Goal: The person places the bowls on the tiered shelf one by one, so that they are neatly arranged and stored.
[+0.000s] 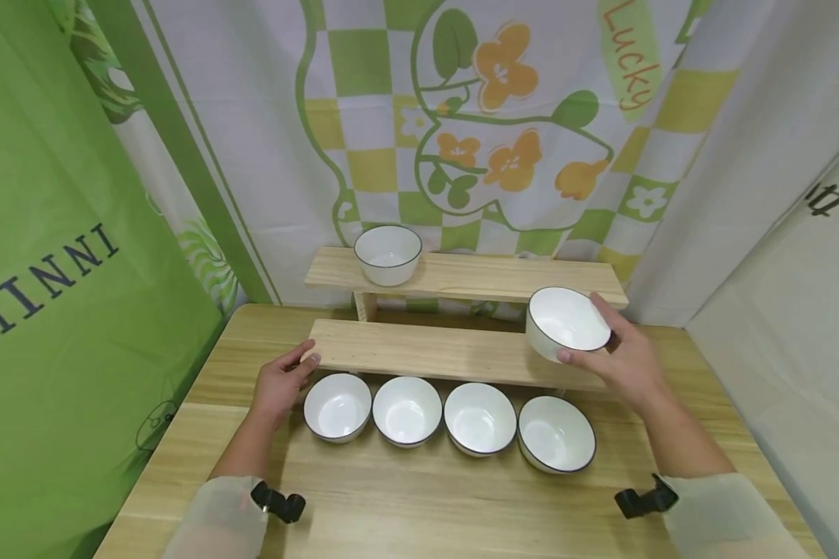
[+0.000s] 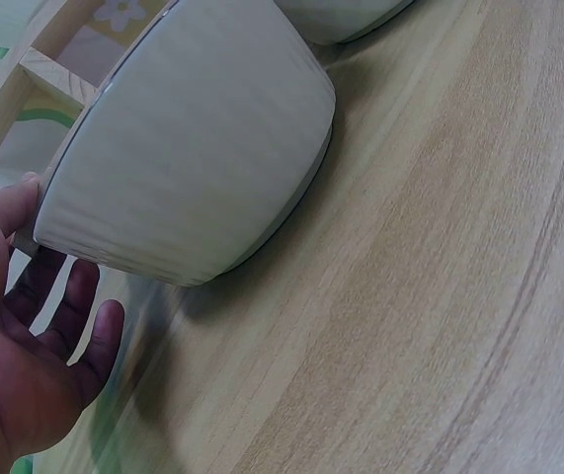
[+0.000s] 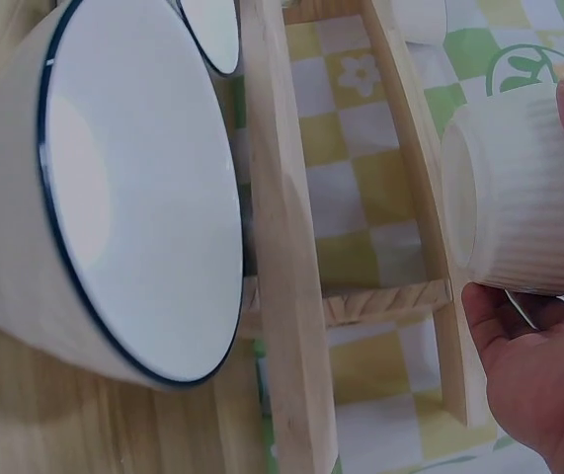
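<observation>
My right hand (image 1: 632,361) grips a white bowl (image 1: 569,322) with a dark rim, tilted, above the right end of the lower shelf board (image 1: 426,352). In the right wrist view the hand (image 3: 548,375) holds the ribbed bowl (image 3: 533,188) between thumb and fingers, near the upper board (image 3: 410,148). My left hand (image 1: 283,384) pinches the left end of the lower board. The left wrist view has this hand (image 2: 25,346) beside a white bowl (image 2: 193,148), thumb at the board's end and other fingers loosely bent.
Another white bowl (image 1: 388,260) stands on the left part of the upper board (image 1: 489,276). Several white bowls (image 1: 480,419) stand in a row on the wooden table (image 1: 419,505) before the shelf. Patterned curtains (image 1: 370,101) hang behind, with a green cloth (image 1: 42,233) at left.
</observation>
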The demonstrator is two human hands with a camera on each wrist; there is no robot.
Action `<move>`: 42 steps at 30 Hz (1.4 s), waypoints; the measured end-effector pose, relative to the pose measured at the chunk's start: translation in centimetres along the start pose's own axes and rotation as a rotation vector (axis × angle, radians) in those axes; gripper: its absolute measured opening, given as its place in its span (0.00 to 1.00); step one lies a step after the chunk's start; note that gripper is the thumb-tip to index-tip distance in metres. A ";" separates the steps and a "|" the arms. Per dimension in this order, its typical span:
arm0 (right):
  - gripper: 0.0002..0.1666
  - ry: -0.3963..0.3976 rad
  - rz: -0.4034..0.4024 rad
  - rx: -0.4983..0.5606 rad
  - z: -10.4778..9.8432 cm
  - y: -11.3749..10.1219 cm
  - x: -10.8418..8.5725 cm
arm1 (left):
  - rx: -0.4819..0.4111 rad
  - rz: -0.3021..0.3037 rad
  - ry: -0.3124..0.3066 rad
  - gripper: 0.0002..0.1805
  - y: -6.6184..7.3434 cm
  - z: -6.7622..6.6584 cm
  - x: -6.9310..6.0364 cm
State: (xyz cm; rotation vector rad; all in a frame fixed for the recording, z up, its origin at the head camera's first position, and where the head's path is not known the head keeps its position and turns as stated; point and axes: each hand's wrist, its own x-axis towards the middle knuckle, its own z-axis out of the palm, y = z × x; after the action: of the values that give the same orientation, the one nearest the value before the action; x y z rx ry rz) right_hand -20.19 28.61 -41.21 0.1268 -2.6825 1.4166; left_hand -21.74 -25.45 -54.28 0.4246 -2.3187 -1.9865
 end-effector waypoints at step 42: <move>0.71 -0.017 -0.051 0.018 5.3 -5.6 5.6 | -0.008 0.008 0.006 0.30 0.0 -0.1 0.2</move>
State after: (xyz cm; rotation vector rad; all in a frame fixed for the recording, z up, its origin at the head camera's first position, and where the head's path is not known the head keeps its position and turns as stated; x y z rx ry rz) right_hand -25.38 20.93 -38.92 0.2084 -2.6600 1.4317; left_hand -21.96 -25.59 -54.33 0.4189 -2.3043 -1.9875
